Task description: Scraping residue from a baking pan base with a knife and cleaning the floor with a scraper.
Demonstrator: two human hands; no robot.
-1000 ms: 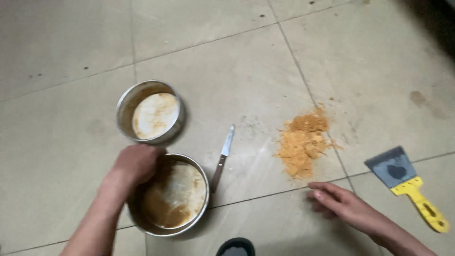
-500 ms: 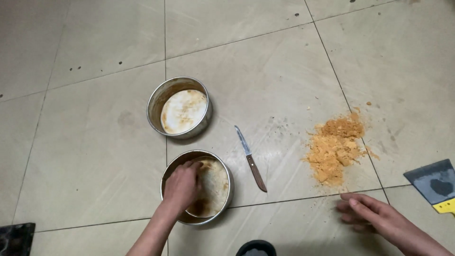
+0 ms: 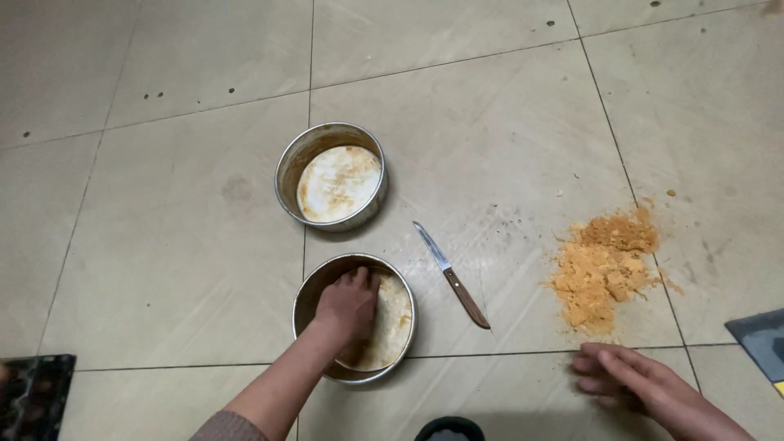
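My left hand (image 3: 347,306) is down inside the near round tin (image 3: 356,317), palm and fingers spread flat against the paper lining its bottom. It grips nothing; it only presses there, with the wrist crossing over the near rim, and that seems to keep the tin from sliding on the smooth floor (image 3: 163,245). My right hand (image 3: 637,388) rests on the tiles at the lower right, fingers loosely stretched out and empty, just short of the pile of orange crumbs (image 3: 604,265) that lies ahead of it.

The second tin (image 3: 331,175) sits just beyond the first, apart from it, with its own stained paper disc showing and nothing in it. A knife (image 3: 451,275) with a wooden handle lies on the floor between the near tin and the crumbs, blade pointing away from me and handle toward my right hand, close to the tin's rim but not touching it.

At the far right edge a dark flat thing (image 3: 759,339) is cut off by the frame; I cannot tell what it is. A dark patterned object (image 3: 33,392) sits at the lower left corner, and something dark and round (image 3: 449,429) at the bottom edge. Nothing blocks either hand.
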